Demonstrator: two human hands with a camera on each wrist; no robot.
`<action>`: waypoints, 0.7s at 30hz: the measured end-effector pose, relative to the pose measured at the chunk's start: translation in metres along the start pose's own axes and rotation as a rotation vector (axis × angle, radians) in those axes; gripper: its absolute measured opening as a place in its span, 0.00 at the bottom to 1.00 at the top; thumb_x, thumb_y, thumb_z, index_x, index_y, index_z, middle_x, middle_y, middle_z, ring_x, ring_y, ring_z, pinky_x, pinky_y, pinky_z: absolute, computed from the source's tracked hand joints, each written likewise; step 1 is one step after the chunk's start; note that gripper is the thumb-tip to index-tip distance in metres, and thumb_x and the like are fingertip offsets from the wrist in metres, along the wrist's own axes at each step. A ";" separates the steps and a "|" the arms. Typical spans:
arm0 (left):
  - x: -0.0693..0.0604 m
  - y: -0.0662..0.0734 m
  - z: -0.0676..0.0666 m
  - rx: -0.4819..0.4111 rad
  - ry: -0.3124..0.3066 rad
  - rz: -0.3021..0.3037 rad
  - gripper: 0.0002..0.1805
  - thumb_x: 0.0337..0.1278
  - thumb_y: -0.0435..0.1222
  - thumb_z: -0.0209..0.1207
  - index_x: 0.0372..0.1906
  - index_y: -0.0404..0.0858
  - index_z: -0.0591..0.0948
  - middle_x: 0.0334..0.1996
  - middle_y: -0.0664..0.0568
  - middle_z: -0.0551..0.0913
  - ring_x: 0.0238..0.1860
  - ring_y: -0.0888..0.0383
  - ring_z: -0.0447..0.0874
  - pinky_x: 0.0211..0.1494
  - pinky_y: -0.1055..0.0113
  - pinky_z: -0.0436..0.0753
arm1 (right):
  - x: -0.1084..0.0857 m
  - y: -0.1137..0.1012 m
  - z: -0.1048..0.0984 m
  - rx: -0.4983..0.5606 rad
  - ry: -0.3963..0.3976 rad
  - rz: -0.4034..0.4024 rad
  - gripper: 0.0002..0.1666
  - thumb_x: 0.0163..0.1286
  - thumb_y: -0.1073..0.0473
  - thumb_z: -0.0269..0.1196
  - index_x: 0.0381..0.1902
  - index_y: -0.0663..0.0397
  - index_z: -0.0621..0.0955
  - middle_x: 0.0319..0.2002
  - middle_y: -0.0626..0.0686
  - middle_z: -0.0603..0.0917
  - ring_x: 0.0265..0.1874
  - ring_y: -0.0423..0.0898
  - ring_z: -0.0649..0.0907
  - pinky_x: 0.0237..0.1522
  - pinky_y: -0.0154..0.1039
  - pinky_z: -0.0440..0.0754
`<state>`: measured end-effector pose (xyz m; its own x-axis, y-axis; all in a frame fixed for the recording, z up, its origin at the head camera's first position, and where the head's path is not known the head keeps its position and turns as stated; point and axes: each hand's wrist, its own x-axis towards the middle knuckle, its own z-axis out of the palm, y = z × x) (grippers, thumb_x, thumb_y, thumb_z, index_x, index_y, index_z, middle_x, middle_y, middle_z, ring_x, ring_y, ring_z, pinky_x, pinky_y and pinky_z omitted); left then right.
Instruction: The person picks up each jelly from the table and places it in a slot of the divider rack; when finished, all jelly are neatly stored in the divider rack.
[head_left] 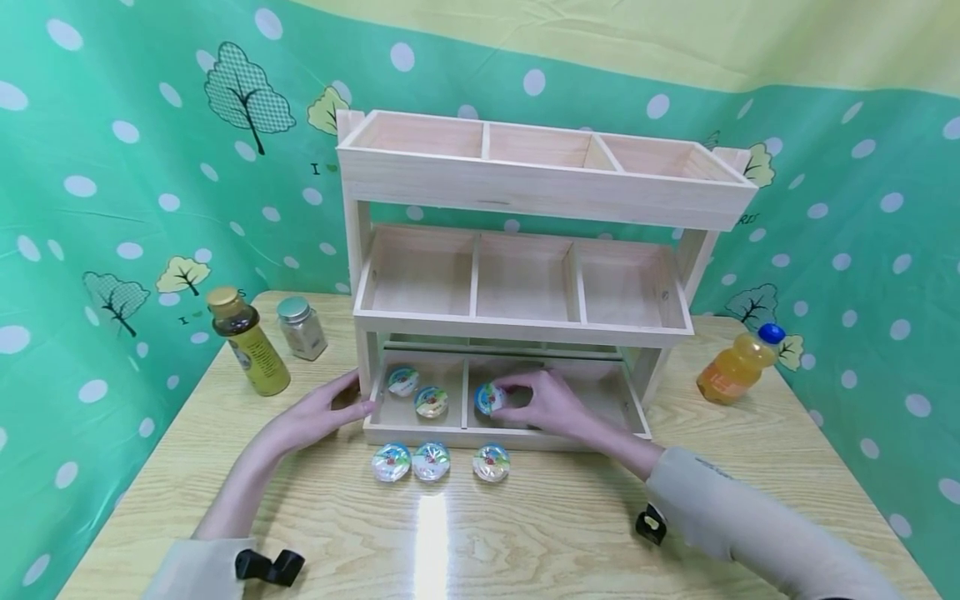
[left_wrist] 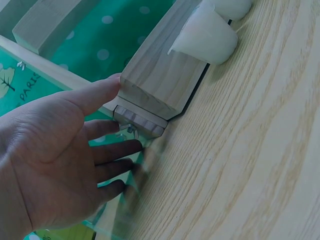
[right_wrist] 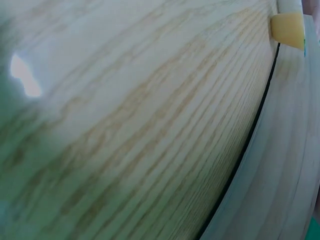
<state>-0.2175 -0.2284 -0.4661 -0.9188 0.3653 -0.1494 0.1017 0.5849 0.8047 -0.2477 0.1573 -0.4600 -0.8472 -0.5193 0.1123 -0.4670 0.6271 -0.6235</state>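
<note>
My right hand [head_left: 543, 402] pinches a small jelly cup [head_left: 489, 398] with a printed lid between thumb and fingers, inside the bottom tray just right of its divider. Two more cups, one [head_left: 402, 381] behind the other [head_left: 432, 402], sit in the tray's left compartment. My left hand [head_left: 322, 414] is at the left end of the wooden shelf [head_left: 525, 329]; in the left wrist view its thumb touches the tray's corner [left_wrist: 150, 95] and its fingers extend loosely beside the end. Three cups stand on the table before the tray: left [head_left: 391, 462], middle [head_left: 431, 461], right [head_left: 491, 462].
A dark bottle with a yellow label [head_left: 255, 350] and a green-lidded jar [head_left: 302, 329] stand left of the shelf. An orange juice bottle [head_left: 738, 367] stands at its right. The upper two tiers have three compartments each. A patterned green curtain [head_left: 150, 158] hangs behind.
</note>
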 end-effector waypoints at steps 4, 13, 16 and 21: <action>0.000 0.000 0.000 -0.003 -0.002 -0.001 0.45 0.75 0.51 0.56 0.83 0.36 0.51 0.82 0.31 0.50 0.82 0.29 0.46 0.79 0.30 0.56 | 0.001 0.001 0.002 -0.024 -0.013 -0.037 0.28 0.58 0.50 0.78 0.55 0.55 0.87 0.43 0.53 0.93 0.30 0.36 0.86 0.37 0.27 0.85; 0.000 -0.001 0.000 -0.002 0.000 -0.003 0.45 0.74 0.52 0.56 0.83 0.36 0.50 0.82 0.31 0.50 0.81 0.28 0.46 0.79 0.29 0.56 | 0.001 0.003 0.005 -0.072 -0.022 -0.131 0.26 0.58 0.52 0.78 0.53 0.56 0.88 0.44 0.55 0.93 0.33 0.40 0.89 0.37 0.26 0.85; 0.000 -0.001 0.000 -0.002 -0.001 -0.004 0.45 0.75 0.52 0.56 0.83 0.36 0.51 0.82 0.31 0.50 0.81 0.29 0.46 0.79 0.29 0.56 | 0.002 0.003 0.005 -0.079 -0.025 -0.148 0.26 0.59 0.52 0.78 0.53 0.56 0.88 0.45 0.55 0.93 0.33 0.39 0.88 0.37 0.26 0.85; 0.000 -0.001 0.000 -0.005 -0.003 -0.004 0.45 0.75 0.52 0.56 0.83 0.36 0.50 0.82 0.31 0.50 0.81 0.28 0.47 0.79 0.29 0.56 | 0.002 0.003 0.006 -0.093 -0.027 -0.153 0.26 0.60 0.51 0.77 0.54 0.56 0.88 0.46 0.55 0.93 0.36 0.41 0.89 0.39 0.29 0.86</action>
<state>-0.2176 -0.2289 -0.4667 -0.9180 0.3652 -0.1548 0.0958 0.5830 0.8068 -0.2495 0.1549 -0.4662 -0.7576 -0.6277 0.1788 -0.6128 0.5898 -0.5258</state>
